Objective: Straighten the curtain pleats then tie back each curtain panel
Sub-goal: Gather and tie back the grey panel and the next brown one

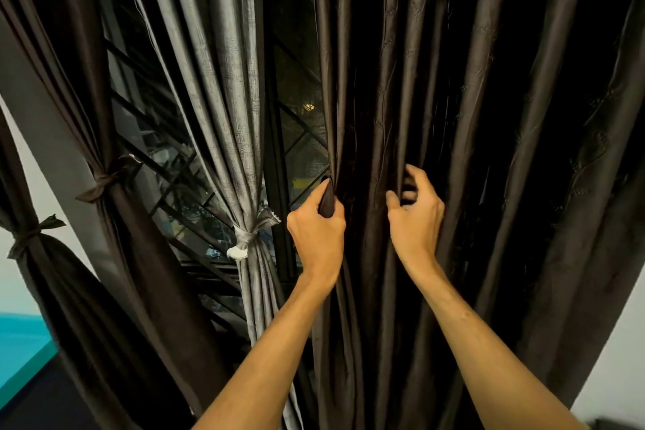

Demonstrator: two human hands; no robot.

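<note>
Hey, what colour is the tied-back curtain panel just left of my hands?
The curtain panel is silvery grey, best seen in the head view.

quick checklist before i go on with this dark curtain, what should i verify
1. Left hand grips the dark panel at its leading edge: ok.
2. Right hand holds a pleat: cannot tell, fingers blurred.
3. Dark panel tied back: not ok, it hangs loose.
4. Tie for it in view: not ok, none visible.
5. Grey curtain tied: ok, knotted tie around it.
6. Brown panels at left tied: ok.
</note>
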